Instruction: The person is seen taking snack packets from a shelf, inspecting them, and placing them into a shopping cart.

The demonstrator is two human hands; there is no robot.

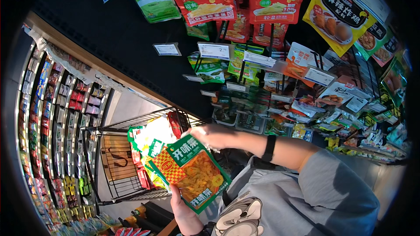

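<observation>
A green packet of pickled vegetables (pixel 197 173), with a red-and-yellow checked patch, is held tilted in front of my body. My left hand (pixel 184 211) grips its lower left edge, the thumb lying on the front. At the packet's top corner is my right hand (pixel 210 136), its fingers closed around something whitish that I cannot make out; a black band circles that wrist. Behind the packet, a black wire shopping cart (pixel 121 196) holds several food packets (pixel 144 167), some brightly lit, and a brown panel or bag with a dark handle.
Hanging food pouches (pixel 275 0) on metal hooks fill the rack above and to the right, with price tags (pixel 215 51) in front. A wooden shelf edge (pixel 108 62) runs diagonally beside the cart. Stocked shelves (pixel 55 121) stand at the far left, and more packets lie at the bottom left.
</observation>
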